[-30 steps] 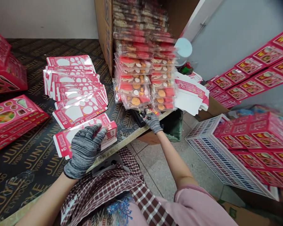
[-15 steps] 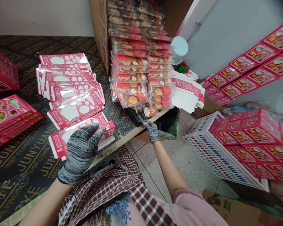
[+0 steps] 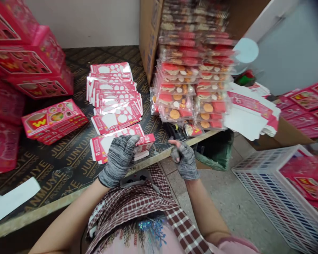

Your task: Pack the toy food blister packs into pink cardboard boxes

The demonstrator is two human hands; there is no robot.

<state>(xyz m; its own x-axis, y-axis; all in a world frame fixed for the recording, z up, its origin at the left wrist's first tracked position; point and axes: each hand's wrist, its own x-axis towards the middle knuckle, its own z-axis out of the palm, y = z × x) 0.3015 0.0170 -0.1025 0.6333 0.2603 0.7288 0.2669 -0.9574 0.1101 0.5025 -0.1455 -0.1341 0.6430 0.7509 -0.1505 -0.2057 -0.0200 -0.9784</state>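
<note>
My left hand point(image 3: 121, 160), in a grey knitted glove, is closed over a pink carton point(image 3: 146, 142) near the table's front edge. The carton's right end is folded into box shape, and flat printed card point(image 3: 99, 150) shows left of the hand. My right hand point(image 3: 186, 160), in a glove with bare fingertips, hovers off the table edge with its index finger stretched out. I see nothing in it. Near its fingertips are a black tray-like object point(image 3: 175, 131) and a small printed packet point(image 3: 193, 129). Above my left hand lie overlapping flat pink cartons point(image 3: 119, 114).
Clear sachets with red and orange pieces point(image 3: 177, 98) are stacked before a cardboard box point(image 3: 149, 38). Finished-looking pink boxes point(image 3: 55, 120) stand left. A white card piece point(image 3: 16, 199) lies front left. At right are white-backed cartons point(image 3: 243, 116), a green-lined bin point(image 3: 214, 158) and a white crate point(image 3: 257, 176).
My right hand has drawn back from the black object at the table edge toward my left hand. My left hand still holds the carton. The view has swung left.
</note>
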